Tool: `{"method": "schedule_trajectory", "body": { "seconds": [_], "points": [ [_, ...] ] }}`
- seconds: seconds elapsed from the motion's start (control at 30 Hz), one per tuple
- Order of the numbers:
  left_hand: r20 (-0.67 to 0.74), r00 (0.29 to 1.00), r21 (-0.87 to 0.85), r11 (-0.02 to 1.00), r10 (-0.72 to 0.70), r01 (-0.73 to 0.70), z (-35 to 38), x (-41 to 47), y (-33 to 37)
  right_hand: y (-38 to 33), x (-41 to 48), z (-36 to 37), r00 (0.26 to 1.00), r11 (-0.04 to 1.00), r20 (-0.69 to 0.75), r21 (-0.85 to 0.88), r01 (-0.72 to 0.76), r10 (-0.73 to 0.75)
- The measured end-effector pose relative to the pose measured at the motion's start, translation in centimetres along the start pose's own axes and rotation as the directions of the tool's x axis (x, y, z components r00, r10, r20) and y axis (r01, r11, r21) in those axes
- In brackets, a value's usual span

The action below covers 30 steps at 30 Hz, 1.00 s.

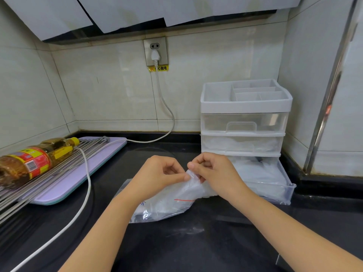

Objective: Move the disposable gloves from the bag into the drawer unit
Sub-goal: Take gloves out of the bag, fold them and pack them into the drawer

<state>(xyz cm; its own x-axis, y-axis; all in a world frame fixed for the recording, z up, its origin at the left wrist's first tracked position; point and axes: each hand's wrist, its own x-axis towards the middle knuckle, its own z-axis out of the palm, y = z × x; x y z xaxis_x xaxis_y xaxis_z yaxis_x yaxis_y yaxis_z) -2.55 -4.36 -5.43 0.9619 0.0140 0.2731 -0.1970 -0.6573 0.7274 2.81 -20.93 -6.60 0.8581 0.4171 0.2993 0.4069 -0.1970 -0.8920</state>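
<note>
- Both forearms are angling in toward each other from the bottom edge.
- Left hand (157,177) is pinching a bit of clear plastic (193,181), fingers curled in.
- Right hand (214,173) is pinching that same bit right beside it, knuckles up, fingers curled too.

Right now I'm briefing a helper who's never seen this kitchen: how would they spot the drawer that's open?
On the black counter, a drawer unit stands in the right-hand corner. Under its white divided tray sit three clear drawers. The bottom drawer is the only one pulled out, with crumpled clear plastic inside.
</note>
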Motion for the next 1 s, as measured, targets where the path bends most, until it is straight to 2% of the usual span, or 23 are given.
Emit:
{"method": "schedule_trajectory", "body": {
  "seconds": [0.1,0.33,0.43,0.6,0.73,1.0],
  "points": [
    [-0.032,0.999,-0.002,1.0,-0.023,0.023,-0.2,0.2,-0.2,0.0,0.1,-0.1,0.999,0.998,0.011,0.055,-0.033,0.032],
    [-0.076,0.997,-0.023,0.999,-0.025,0.023,-0.7,0.3,-0.7,-0.1,-0.2,0.0,0.994,0.998,0.091,-0.013,-0.06,0.061],
    [-0.086,0.996,-0.042,0.999,-0.02,0.016,-0.9,0.3,-0.7,0.0,-0.3,0.3,0.992,0.995,0.093,0.045,-0.093,0.089],
    [-0.077,0.995,-0.083,0.995,-0.056,0.05,-0.8,0.3,-0.5,-0.3,-0.7,0.4,0.978,0.996,0.191,0.023,-0.089,0.083],
    [-0.037,0.998,-0.065,0.997,-0.05,0.047,-0.8,0.2,-0.5,-0.3,-0.7,0.4,0.981,0.993,0.152,-0.007,-0.12,0.12],
    [-0.043,0.996,-0.102,0.992,-0.081,0.076,-1.8,0.2,-0.9,-0.2,-0.6,0.4,0.973,0.972,0.086,0.072,-0.222,0.215]
  ]
}}
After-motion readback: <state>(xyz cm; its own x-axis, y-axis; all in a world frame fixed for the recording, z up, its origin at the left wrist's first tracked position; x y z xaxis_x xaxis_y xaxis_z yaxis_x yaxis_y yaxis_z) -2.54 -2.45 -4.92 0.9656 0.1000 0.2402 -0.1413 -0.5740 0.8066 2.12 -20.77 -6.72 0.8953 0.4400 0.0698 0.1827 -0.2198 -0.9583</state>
